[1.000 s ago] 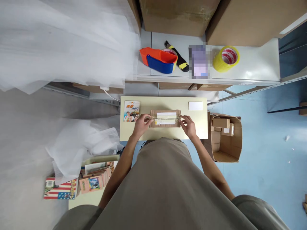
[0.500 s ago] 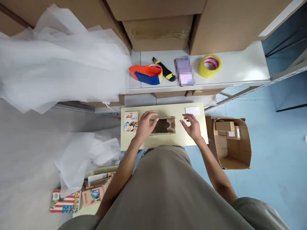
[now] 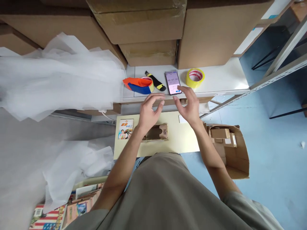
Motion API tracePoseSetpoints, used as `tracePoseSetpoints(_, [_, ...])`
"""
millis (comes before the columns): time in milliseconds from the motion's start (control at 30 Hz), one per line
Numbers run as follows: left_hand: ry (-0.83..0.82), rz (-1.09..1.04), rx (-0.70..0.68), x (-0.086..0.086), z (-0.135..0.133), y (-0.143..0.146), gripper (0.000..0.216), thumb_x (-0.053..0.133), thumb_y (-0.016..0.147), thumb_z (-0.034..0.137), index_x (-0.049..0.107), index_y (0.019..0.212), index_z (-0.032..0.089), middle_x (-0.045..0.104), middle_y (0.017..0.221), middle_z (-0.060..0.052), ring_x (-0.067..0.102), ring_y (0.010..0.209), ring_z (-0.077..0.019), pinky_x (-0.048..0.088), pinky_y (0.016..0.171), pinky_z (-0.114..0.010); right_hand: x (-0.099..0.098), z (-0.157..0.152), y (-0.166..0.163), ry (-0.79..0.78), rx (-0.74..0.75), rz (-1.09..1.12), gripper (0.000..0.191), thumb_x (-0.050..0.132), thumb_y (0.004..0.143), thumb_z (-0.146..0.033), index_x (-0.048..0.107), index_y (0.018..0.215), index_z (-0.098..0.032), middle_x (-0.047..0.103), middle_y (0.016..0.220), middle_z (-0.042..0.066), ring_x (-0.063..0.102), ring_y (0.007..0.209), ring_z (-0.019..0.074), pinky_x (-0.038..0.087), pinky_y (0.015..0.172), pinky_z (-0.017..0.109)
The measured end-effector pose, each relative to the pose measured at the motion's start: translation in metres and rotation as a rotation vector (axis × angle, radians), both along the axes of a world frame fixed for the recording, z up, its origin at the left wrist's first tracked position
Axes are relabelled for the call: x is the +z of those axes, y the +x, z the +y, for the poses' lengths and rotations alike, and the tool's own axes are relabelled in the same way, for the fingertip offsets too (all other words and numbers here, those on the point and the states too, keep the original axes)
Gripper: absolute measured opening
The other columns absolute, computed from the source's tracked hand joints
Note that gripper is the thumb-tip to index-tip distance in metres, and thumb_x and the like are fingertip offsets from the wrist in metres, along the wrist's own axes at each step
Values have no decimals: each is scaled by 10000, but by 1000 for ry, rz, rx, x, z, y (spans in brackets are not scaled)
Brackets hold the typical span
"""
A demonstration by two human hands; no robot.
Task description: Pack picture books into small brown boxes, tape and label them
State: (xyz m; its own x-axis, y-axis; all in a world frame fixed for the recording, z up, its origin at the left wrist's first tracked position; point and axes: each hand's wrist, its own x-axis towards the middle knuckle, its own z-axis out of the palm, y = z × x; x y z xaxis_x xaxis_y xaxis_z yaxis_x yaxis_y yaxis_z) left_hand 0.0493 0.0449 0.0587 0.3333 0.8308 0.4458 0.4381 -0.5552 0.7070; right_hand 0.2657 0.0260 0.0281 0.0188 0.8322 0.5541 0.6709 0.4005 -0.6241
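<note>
My left hand (image 3: pixel 150 111) hovers above the far side of the cream table (image 3: pixel 177 143), thumb and fingers apart, holding nothing. Below it, partly hidden by my left hand and forearm, lies a narrow open cardboard box (image 3: pixel 163 131). My right hand (image 3: pixel 190 106) is raised by the shelf edge with its fingers spread. Its fingertips overlap the lower right of a phone (image 3: pixel 173 82) that shows a timer; whether they touch it I cannot tell. A booklet (image 3: pixel 125 129) lies on the table's left, and a white card (image 3: pixel 182 119) is partly covered by my right hand.
On the white shelf (image 3: pixel 223 76) are an orange-and-blue tape dispenser (image 3: pixel 138 85), a black-and-yellow utility knife (image 3: pixel 155 81) and a yellow tape roll (image 3: pixel 195 78). White wrapping sheets (image 3: pixel 59 76) hang at left. A carton (image 3: pixel 236 158) with small boxes stands right; books (image 3: pixel 81 204) lie lower left.
Both hands have moved up and away from the cardboard box toward the shelf, the right one reaching the phone. The camera view has shifted, and the phone's screen shows more clearly.
</note>
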Motion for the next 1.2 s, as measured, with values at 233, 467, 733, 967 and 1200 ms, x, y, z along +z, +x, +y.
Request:
tracePoseSetpoints(233, [60,-93,164,2,4,-40,189,625,1070,171,742,1199,244,774,1339,-78,731,1308,-229,594,1178,-419,11,72,-85,-88,227,-251,481,450,1172,-429,573,1589,-223,664,1535,185,591,1453,376,494,1231,570])
tracePoseSetpoints(467, [-74,-122,260,-12,-19,-92,183,642,1070,216,760,1209,236,808,1290,-75,755,1259,-229,597,1160,-405,-21,134,-150,-300,141,-554,532,524,1126,-331,503,1560,-24,640,1508,332,557,1479,477,376,1266,721])
tracePoseSetpoints(733, [-281,-301,269,-55,-49,-127,202,643,1066,334,762,1194,233,823,1273,-91,782,1221,-238,612,1152,-419,-36,107,-164,-366,68,-451,505,532,1157,-442,508,1537,-110,726,1332,258,683,1341,439,436,1233,693])
tracePoseSetpoints(967, [-544,-590,258,-96,-83,-139,386,776,984,543,713,1191,223,815,1211,-107,801,1141,-239,662,1068,-415,-35,-26,-177,-541,178,282,532,668,1040,-704,571,1293,-246,775,1137,111,749,1013,301,627,967,477])
tracePoseSetpoints(1200, [-616,-667,183,-104,-123,-153,326,834,963,518,727,1072,230,784,1130,-65,790,1058,-212,667,1005,-366,-32,-93,-200,-732,158,549,564,776,951,-734,564,1227,-291,774,1173,71,749,1072,270,629,986,425])
